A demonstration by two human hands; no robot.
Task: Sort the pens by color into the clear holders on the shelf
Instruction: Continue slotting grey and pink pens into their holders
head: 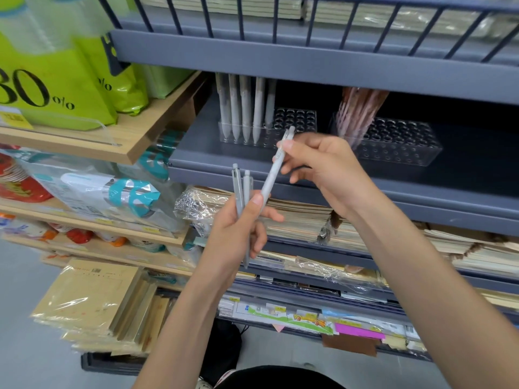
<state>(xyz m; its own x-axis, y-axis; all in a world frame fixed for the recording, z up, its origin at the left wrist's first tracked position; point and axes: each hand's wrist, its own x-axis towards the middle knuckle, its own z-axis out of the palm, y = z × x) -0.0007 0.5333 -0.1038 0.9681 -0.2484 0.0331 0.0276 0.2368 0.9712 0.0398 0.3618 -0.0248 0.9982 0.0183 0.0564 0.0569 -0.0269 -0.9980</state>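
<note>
head view: the left hand (238, 228) grips two grey pens (241, 192) upright in front of the grey shelf (196, 153). the right hand (323, 169) pinches the upper part of a third grey pen (273, 174), which is tilted, with its lower end at the left thumb. on the shelf behind, the left clear holder (297, 122) carries five white pens (244, 108) at its left end, and the right clear holder (404, 144) has pink pens (356, 110) leaning at its left end
</note>
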